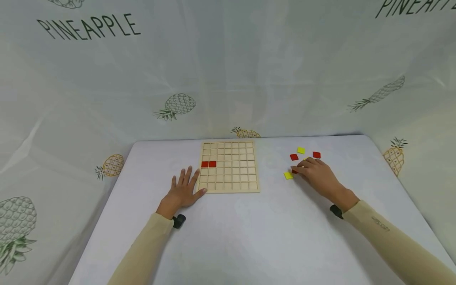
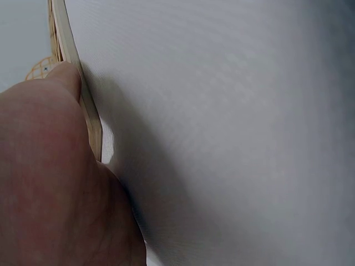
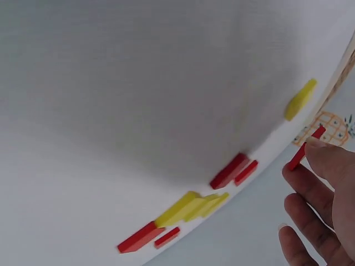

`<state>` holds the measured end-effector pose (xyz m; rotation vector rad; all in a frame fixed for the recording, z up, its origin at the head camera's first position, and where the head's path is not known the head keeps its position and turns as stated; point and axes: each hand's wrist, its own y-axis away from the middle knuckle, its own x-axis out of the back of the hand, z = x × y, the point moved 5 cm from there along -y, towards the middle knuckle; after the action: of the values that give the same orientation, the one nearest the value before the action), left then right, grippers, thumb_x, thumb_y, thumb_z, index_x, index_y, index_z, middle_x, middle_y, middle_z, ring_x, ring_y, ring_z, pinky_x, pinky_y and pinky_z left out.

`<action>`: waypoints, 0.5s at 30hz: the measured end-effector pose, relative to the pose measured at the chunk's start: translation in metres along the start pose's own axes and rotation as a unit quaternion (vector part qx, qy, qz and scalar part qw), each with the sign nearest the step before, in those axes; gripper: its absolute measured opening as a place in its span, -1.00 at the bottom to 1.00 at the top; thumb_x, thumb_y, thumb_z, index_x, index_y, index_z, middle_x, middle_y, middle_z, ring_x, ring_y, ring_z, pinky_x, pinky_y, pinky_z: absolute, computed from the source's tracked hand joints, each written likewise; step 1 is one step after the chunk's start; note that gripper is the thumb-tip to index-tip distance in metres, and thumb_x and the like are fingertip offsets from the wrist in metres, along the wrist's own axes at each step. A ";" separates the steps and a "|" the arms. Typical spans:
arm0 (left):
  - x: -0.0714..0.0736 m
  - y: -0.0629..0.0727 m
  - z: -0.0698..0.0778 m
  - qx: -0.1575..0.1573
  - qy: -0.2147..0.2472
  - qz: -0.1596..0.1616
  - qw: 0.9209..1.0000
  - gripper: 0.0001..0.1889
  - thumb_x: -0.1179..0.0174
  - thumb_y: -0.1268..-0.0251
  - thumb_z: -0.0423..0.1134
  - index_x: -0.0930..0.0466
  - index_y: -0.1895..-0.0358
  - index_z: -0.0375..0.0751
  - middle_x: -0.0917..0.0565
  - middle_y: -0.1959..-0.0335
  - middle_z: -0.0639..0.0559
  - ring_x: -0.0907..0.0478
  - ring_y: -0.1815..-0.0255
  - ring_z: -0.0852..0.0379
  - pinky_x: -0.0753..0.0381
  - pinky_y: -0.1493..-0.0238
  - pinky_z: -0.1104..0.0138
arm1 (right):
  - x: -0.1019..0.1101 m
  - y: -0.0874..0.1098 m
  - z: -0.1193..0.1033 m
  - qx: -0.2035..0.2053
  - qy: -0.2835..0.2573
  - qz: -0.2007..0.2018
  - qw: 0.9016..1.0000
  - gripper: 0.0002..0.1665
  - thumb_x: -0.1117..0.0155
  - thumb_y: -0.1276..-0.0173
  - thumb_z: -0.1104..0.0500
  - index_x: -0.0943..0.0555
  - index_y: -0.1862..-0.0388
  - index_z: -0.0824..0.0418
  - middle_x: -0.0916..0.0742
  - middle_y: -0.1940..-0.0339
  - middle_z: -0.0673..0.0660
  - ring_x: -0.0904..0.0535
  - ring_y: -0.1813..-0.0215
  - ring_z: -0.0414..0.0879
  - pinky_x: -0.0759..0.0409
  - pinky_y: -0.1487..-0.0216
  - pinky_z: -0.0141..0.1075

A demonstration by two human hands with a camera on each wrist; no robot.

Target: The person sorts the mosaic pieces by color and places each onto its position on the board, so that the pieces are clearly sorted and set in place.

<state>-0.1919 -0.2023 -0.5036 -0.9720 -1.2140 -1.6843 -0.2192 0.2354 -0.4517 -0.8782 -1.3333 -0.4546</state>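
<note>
A pale wooden grid board (image 1: pixel 236 171) lies on the white table, with two red square tiles (image 1: pixel 208 164) side by side in cells at its left edge. My left hand (image 1: pixel 181 193) rests spread beside the board, fingers straight. Its thumb touches the board's near left corner; in the left wrist view the thumb lies along the board's edge (image 2: pixel 95 133). Over the scattered tiles on the right, my right hand (image 1: pixel 318 177) pinches a red tile (image 3: pixel 307 149) between thumb and index finger, above the table. A yellow tile (image 1: pixel 288 175) lies just left of those fingers.
Beyond the right hand lie another yellow tile (image 1: pixel 301 150) and red tiles (image 1: pixel 316 154), some partly hidden by the hand. Several more show in the right wrist view. The white table (image 1: pixel 249 237) ends at a pineapple-printed curtain (image 1: pixel 221 79) at the back.
</note>
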 end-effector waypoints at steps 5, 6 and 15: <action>-0.002 -0.002 -0.003 0.005 -0.008 -0.007 1.000 -0.07 0.08 -0.63 0.30 0.20 -0.76 -0.17 0.32 -0.76 -0.32 0.39 -0.75 -0.38 0.34 -0.62 -0.35 | 0.003 -0.017 -0.012 0.013 -0.011 0.021 1.000 -0.52 -0.64 -0.13 0.43 -0.82 -0.06 0.23 -0.83 0.15 0.16 -0.69 0.01 0.17 -0.72 -0.02 0.05; -0.003 -0.003 -0.004 0.006 -0.012 -0.007 1.000 -0.07 0.08 -0.63 0.29 0.22 -0.76 -0.17 0.33 -0.76 -0.32 0.39 -0.75 -0.37 0.34 -0.62 -0.35 | 0.003 -0.021 -0.016 0.019 -0.011 0.024 0.999 -0.53 -0.65 -0.12 0.43 -0.83 -0.05 0.23 -0.83 0.15 0.16 -0.69 0.02 0.16 -0.71 -0.01 0.04; -0.009 -0.012 -0.009 0.010 -0.014 -0.015 1.000 -0.05 0.08 -0.62 0.31 0.26 -0.76 -0.15 0.37 -0.76 -0.30 0.43 -0.75 -0.36 0.36 -0.62 -0.34 | -0.006 -0.057 -0.046 0.031 -0.027 0.030 0.999 -0.53 -0.62 -0.17 0.42 -0.82 -0.09 0.20 -0.82 0.14 0.16 -0.67 -0.01 0.15 -0.69 -0.09 0.02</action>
<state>-0.2006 -0.2068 -0.5173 -0.9722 -1.2668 -1.6831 -0.2322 0.1641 -0.4404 -0.8812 -1.3596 -0.3424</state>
